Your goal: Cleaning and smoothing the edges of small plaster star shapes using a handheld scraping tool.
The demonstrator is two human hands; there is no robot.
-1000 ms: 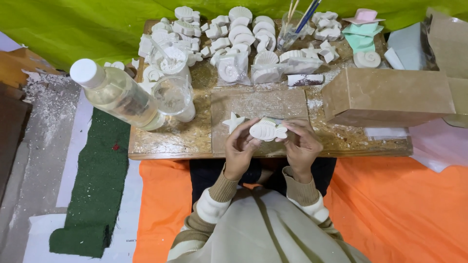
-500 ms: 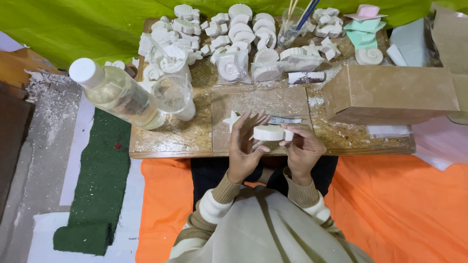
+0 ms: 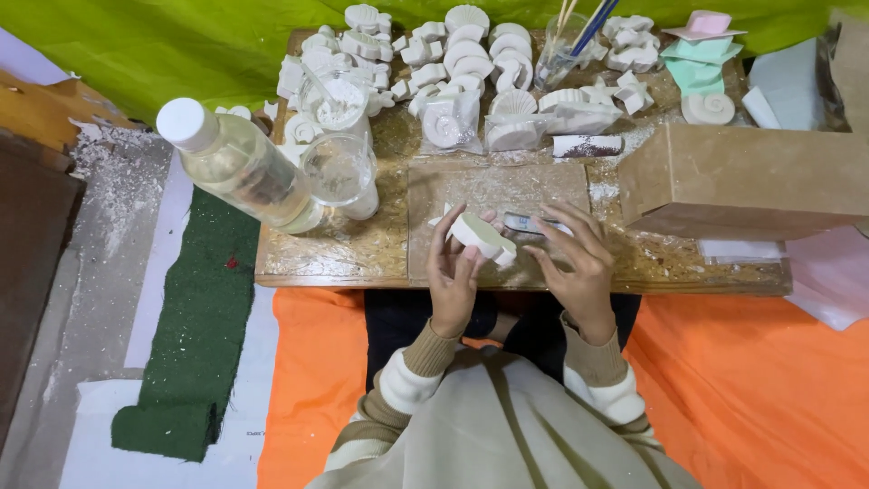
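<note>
A bottle (image 3: 237,167), cup (image 3: 339,170) and box (image 3: 751,181) crowd the table (image 3: 362,254). Left hand (image 3: 453,272) fingers clamp a white cast (image 3: 482,238); right hand (image 3: 575,263) fingers spread apart.

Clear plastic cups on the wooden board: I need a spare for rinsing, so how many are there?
2. One clear plastic cup stands beside the capped bottle of clear liquid; another, holding white powder, stands right behind it. Others may be hidden.

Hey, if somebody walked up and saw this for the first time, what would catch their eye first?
Likely the crowd of white plaster shell-shaped casts heaped along the far side of the low wooden board. Next, the clear plastic bottle with a white cap lying tilted at the board's left end. In the middle, the left hand holds one white plaster cast on edge, with the right hand open beside it.
</note>
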